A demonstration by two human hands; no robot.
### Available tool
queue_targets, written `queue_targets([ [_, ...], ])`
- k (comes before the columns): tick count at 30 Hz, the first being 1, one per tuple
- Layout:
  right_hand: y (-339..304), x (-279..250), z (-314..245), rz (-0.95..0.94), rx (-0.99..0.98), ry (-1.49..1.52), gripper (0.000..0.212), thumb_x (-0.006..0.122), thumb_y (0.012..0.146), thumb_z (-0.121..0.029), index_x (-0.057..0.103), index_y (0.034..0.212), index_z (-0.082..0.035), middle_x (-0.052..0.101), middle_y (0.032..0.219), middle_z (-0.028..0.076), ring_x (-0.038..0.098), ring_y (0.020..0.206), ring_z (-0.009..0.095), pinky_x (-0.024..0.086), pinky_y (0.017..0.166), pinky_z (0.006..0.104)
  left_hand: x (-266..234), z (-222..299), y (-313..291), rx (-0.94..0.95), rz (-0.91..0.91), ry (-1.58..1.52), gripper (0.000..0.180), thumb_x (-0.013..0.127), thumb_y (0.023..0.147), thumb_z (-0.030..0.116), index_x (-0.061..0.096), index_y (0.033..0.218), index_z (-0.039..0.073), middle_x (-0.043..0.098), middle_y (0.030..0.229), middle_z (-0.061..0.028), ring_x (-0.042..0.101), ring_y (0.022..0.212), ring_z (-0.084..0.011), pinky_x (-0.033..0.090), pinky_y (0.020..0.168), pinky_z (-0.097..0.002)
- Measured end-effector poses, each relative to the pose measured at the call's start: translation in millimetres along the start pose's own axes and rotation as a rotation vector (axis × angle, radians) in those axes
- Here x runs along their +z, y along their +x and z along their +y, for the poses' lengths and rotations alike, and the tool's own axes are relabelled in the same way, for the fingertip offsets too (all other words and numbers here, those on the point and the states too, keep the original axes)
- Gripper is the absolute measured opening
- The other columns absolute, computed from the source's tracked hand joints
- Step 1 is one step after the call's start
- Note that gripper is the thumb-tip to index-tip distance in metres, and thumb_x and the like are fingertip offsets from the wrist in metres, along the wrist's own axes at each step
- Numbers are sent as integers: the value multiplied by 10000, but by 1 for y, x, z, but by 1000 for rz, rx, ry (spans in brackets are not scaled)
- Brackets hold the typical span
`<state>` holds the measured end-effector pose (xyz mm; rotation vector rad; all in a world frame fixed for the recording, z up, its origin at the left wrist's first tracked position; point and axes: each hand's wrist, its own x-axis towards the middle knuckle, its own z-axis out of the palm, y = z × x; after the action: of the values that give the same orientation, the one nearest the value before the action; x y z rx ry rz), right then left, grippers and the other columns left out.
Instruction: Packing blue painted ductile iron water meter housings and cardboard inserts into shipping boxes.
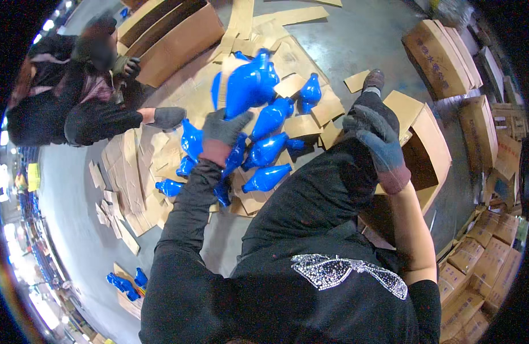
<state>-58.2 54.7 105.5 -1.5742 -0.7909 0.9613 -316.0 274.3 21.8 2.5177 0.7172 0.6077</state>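
My left hand (pixel 223 127), in a dark grey glove, is at the lower end of a large glossy blue vase-shaped piece (pixel 241 89). The hand seems to grip the piece, which is smeared by motion. A strip of cardboard (pixel 223 83) stands upright against it, just above my fingers; whether I hold that too is unclear. Several more blue vases (pixel 266 179) with narrow necks lie around and to the right of this hand. My right hand (pixel 374 137), in a grey-blue glove, rests on my raised knee, fingers laid over the black trouser leg, holding nothing.
Flattened cardboard (pixel 127 172) and loose scraps cover the floor beneath the vases. A co-worker (pixel 81 97) sits at the left, beside a divided carton (pixel 175 43). An open carton (pixel 425 155) stands by my right leg. Stacked boxes (pixel 476 258) line the right side.
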Motion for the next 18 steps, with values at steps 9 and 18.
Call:
queue_targets([
  [9, -23, -22, 12, 55, 40, 171, 425, 549, 816, -13, 482, 1236, 2, 563, 1184, 115, 515, 1109, 196, 387, 964, 301, 54, -81, 5, -333, -434, 524, 317, 525, 800, 460, 639, 1037, 282, 614, 991, -186, 580, 846, -404, 472, 751, -445],
  [18, -24, -10, 9, 32, 11, 172, 418, 565, 805, -12, 512, 1219, 0, 554, 1204, 93, 508, 1117, 185, 376, 979, 301, 104, -181, -51, -427, -397, 783, 235, 491, 844, 383, 579, 1056, 329, 624, 894, -142, 604, 835, -352, 440, 690, -453],
])
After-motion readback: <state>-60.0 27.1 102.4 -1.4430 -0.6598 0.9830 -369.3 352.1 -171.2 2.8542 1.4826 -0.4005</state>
